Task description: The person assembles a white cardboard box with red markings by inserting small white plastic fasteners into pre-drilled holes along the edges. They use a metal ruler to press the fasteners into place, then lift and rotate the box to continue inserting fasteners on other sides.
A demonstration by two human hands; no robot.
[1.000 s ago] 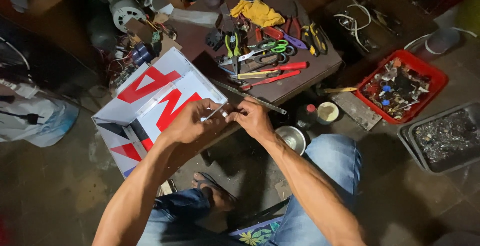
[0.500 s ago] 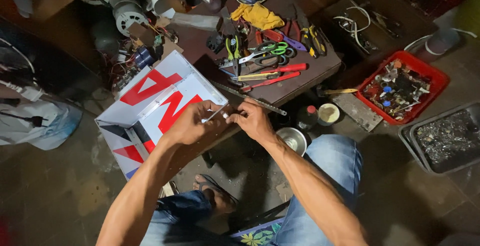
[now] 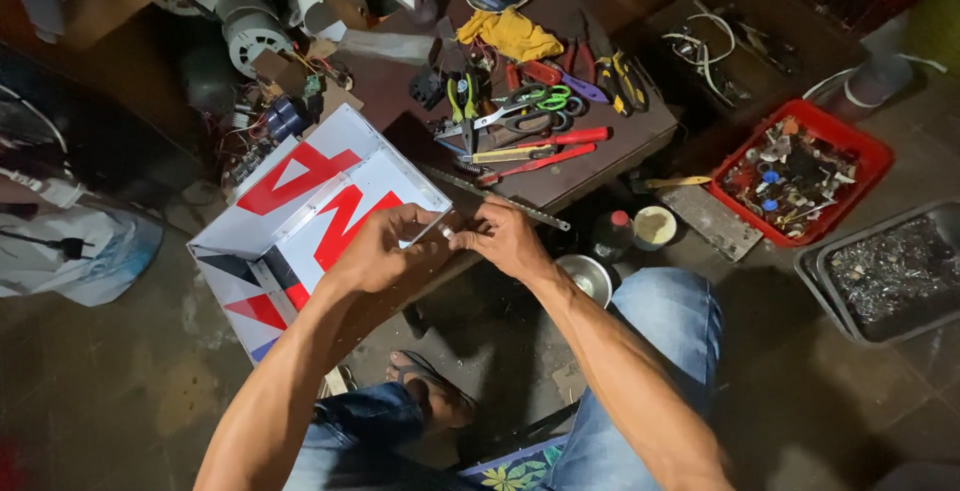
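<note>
My left hand [image 3: 385,248] and my right hand [image 3: 505,236] meet over the right edge of a white box-shaped panel [image 3: 300,211] with big red shapes on its face. Between their fingertips they pinch a small thin silvery metal piece [image 3: 432,228]; the left hand holds its lower end, the right hand's fingers close on its upper end. The panel leans against a low dark wooden table [image 3: 590,166]. A long metal ruler [image 3: 500,198] lies on the table edge just beyond my right hand.
Pliers, scissors and red-handled screwdrivers [image 3: 540,121] and a yellow cloth [image 3: 512,33] cover the table. A red tray [image 3: 795,171] of small parts and a grey tray [image 3: 885,271] sit on the floor at right. Small round tins [image 3: 655,226] stand by my right knee.
Both hands have stayed together over the panel's edge, still working the small metal piece. The view has shifted only slightly.
</note>
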